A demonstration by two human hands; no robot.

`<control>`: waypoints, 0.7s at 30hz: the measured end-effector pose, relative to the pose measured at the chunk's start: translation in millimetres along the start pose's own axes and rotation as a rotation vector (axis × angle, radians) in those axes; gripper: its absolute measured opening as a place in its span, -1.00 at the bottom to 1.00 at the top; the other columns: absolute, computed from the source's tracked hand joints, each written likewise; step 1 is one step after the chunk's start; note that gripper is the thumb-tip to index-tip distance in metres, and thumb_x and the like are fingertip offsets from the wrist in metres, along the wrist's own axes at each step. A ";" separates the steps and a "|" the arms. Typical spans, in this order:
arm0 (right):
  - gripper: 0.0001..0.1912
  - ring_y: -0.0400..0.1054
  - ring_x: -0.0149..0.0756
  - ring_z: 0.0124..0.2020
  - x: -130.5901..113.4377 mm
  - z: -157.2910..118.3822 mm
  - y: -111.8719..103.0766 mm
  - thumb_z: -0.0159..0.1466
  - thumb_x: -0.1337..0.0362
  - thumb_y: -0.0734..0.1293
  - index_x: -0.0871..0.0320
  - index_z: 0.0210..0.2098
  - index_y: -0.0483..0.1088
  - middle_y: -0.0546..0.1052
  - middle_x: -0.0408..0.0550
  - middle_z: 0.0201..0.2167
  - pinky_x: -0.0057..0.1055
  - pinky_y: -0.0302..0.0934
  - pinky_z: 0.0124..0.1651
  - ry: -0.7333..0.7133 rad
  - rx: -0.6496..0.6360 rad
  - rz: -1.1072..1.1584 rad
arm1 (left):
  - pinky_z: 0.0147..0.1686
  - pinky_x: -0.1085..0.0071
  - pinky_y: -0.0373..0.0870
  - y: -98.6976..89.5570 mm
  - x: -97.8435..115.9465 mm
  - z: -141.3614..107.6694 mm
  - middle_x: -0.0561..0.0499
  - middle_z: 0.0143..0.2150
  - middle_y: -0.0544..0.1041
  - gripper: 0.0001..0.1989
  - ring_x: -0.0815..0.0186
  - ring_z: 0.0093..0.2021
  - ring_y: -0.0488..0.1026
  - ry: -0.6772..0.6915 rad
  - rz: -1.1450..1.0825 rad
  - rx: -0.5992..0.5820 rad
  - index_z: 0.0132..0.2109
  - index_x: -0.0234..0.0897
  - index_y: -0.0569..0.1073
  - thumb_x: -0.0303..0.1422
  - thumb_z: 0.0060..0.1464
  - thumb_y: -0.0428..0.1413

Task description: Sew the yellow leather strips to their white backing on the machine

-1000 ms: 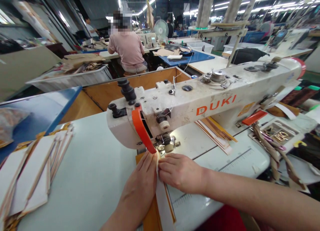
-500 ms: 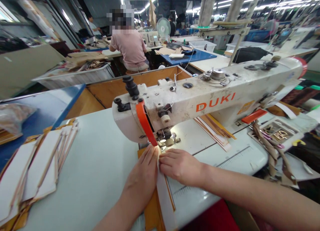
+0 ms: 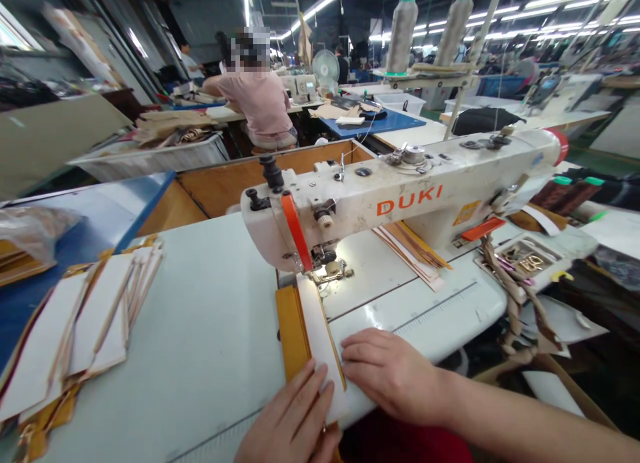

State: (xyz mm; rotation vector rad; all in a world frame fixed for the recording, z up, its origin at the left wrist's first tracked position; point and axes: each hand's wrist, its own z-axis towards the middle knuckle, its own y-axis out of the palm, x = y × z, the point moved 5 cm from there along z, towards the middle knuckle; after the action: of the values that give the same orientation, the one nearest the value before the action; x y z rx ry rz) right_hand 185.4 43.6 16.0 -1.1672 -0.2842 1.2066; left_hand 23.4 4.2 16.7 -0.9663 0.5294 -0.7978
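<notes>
Both hands have drawn back from the needle, toward the onlooker, and now lie at the front of the sewing machine's table. Between them is a long leather strip (image 3: 320, 343), white-faced and edged in ochre, which lies flat on an ochre strip (image 3: 291, 333). Its far end stops just in front of the presser foot (image 3: 330, 269) of the DUKI sewing machine (image 3: 400, 196). The left hand (image 3: 290, 416) rests on the near end, its fingers (image 3: 313, 399) extended and not curled round the layers. The right hand (image 3: 393, 376) lies beside the strip's right edge, its fingers (image 3: 357, 349) spread flat and touching that edge.

Left of the machine, on the same table (image 3: 200, 316), lies a fanned stack of white-backed strips (image 3: 85, 323). Behind the needle is a smaller stack of strips (image 3: 410, 256). To the right of the machine's head sits a tray of brass-coloured buckles (image 3: 525, 263). Above it stand two thread cones (image 3: 403, 26) (image 3: 453, 23). Beyond the machine, a co-worker (image 3: 257, 96) sits at another bench.
</notes>
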 end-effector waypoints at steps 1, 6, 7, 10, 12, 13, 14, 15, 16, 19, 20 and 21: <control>-0.78 0.34 -0.22 0.01 -1.4 -2.0 0.3 0.36 0.40 0.16 0.25 -0.09 0.40 0.52 0.09 -0.15 -0.27 0.25 0.10 -0.009 0.004 0.012 | -0.01 0.39 0.48 -1.7 1.1 -0.4 -0.15 -0.02 0.58 -0.75 0.19 0.05 0.48 0.011 -0.007 0.004 -0.05 -0.36 0.51 -0.39 0.21 0.01; -0.78 0.33 -0.20 0.00 -2.4 -2.2 0.3 0.34 0.39 0.17 0.27 -0.10 0.39 0.50 0.09 -0.16 -0.26 0.26 0.08 -0.039 -0.014 0.036 | -0.03 0.42 0.48 -4.5 3.3 1.1 -0.10 -0.08 0.61 -0.75 0.22 0.01 0.51 0.055 -0.001 0.009 -0.10 -0.32 0.54 -0.45 0.24 -0.03; -0.78 0.33 -0.20 0.00 -2.4 -1.7 -0.4 0.34 0.39 0.16 0.27 -0.10 0.39 0.50 0.09 -0.16 -0.26 0.27 0.08 -0.044 -0.014 0.034 | -0.04 0.42 0.48 -4.5 3.6 1.3 -0.10 -0.07 0.61 -0.75 0.22 0.01 0.51 0.057 0.006 0.009 -0.10 -0.32 0.54 -0.45 0.24 -0.03; -0.77 0.34 -0.20 -0.02 -3.5 -0.9 -2.4 0.34 0.39 0.16 0.27 -0.11 0.40 0.51 0.09 -0.17 -0.28 0.27 0.07 -0.050 -0.006 0.024 | -0.04 0.42 0.48 -3.7 4.6 1.5 -0.11 -0.06 0.60 -0.75 0.21 0.01 0.52 0.055 0.019 0.004 -0.10 -0.32 0.53 -0.46 0.23 -0.04; -0.78 0.34 -0.21 -0.02 -4.5 -1.2 -2.9 0.36 0.37 0.17 0.27 -0.11 0.40 0.51 0.08 -0.18 -0.29 0.27 0.07 -0.046 -0.006 0.022 | -0.04 0.43 0.48 -4.0 4.9 1.3 -0.12 -0.07 0.60 -0.75 0.21 0.00 0.52 0.053 0.017 0.009 -0.10 -0.33 0.53 -0.46 0.23 -0.04; -0.78 0.34 -0.21 -0.01 -5.0 -1.6 -2.8 0.36 0.35 0.17 0.27 -0.10 0.40 0.51 0.08 -0.18 -0.29 0.26 0.08 -0.044 -0.010 0.024 | -0.04 0.43 0.48 -5.1 4.8 1.1 -0.12 -0.07 0.61 -0.75 0.22 0.00 0.52 0.049 0.011 0.018 -0.10 -0.34 0.52 -0.47 0.23 -0.04; -0.78 0.34 -0.21 -0.01 -5.3 -2.0 -2.4 0.37 0.33 0.18 0.27 -0.09 0.39 0.51 0.08 -0.17 -0.29 0.25 0.09 -0.041 -0.020 0.028 | -0.03 0.43 0.47 -6.8 4.8 1.0 -0.11 -0.08 0.61 -0.75 0.23 0.00 0.52 0.048 0.004 0.028 -0.09 -0.34 0.52 -0.48 0.22 -0.04; -0.78 0.33 -0.21 0.00 -5.5 -2.3 -1.8 0.37 0.32 0.19 0.28 -0.08 0.38 0.51 0.08 -0.16 -0.29 0.25 0.10 -0.038 -0.034 0.032 | -0.02 0.44 0.46 -9.1 4.6 1.1 -0.10 -0.09 0.61 -0.74 0.25 0.00 0.52 0.046 -0.004 0.042 -0.07 -0.34 0.50 -0.50 0.21 -0.05; -0.78 0.33 -0.22 0.00 -5.3 -2.4 -1.3 0.36 0.31 0.20 0.28 -0.07 0.37 0.51 0.09 -0.15 -0.28 0.24 0.10 -0.036 -0.048 0.035 | 0.00 0.45 0.45 -11.4 4.1 1.7 -0.10 -0.09 0.61 -0.72 0.27 0.01 0.52 0.040 -0.011 0.051 -0.04 -0.35 0.49 -0.52 0.20 -0.06; -0.73 0.30 -0.20 0.03 -3.4 0.3 -0.5 0.36 0.26 0.22 0.30 -0.03 0.34 0.48 0.12 -0.08 -0.26 0.22 0.12 -0.034 -0.089 0.012 | 0.06 0.45 0.40 -16.1 -1.6 8.4 -0.16 -0.04 0.59 -0.65 0.29 0.07 0.47 0.002 0.002 0.069 0.08 -0.43 0.39 -0.56 0.18 -0.08; -0.70 0.29 -0.19 0.04 -2.9 2.3 -0.6 0.37 0.22 0.22 0.31 -0.02 0.33 0.47 0.12 -0.05 -0.26 0.21 0.13 -0.045 -0.100 -0.015 | 0.07 0.42 0.39 -15.6 -5.5 12.6 -0.19 -0.02 0.57 -0.63 0.28 0.10 0.45 -0.015 0.015 0.068 0.11 -0.47 0.36 -0.56 0.17 -0.09; -0.68 0.28 -0.18 0.05 -2.8 4.8 -0.9 0.38 0.19 0.21 0.31 -0.01 0.33 0.47 0.12 -0.03 -0.25 0.20 0.14 -0.069 -0.107 -0.052 | 0.08 0.39 0.39 -14.0 -10.6 17.6 -0.22 0.01 0.55 -0.61 0.26 0.11 0.44 -0.029 0.034 0.070 0.13 -0.50 0.33 -0.57 0.17 -0.11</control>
State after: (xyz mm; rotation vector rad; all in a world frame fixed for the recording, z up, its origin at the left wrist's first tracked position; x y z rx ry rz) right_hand 181.3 44.0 20.0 -1.2045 -0.4328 1.1990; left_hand 24.5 17.0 38.0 -0.9010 0.4884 -0.7657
